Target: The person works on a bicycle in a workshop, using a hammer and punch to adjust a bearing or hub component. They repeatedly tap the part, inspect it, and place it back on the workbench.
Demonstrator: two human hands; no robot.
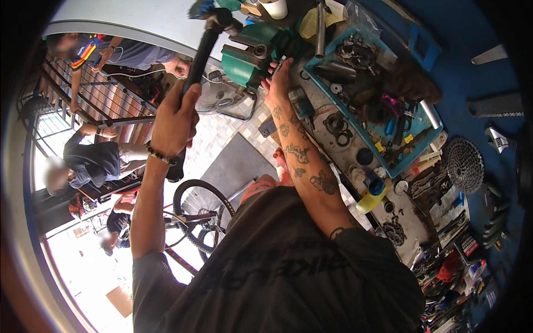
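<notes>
My left hand grips the black handle of a hammer, raised with its head near the top of the view. My right hand is closed around a small metal piece at the edge of the green bench vise; the piece is partly hidden by my fingers. A silver ring-shaped part sits at the vise, just left of that hand. A metal tube lies beyond it, to the right.
A blue parts tray covers much of the bench, near a cassette and yellow bottle. At left are a fan, railing, bicycle wheel and several people.
</notes>
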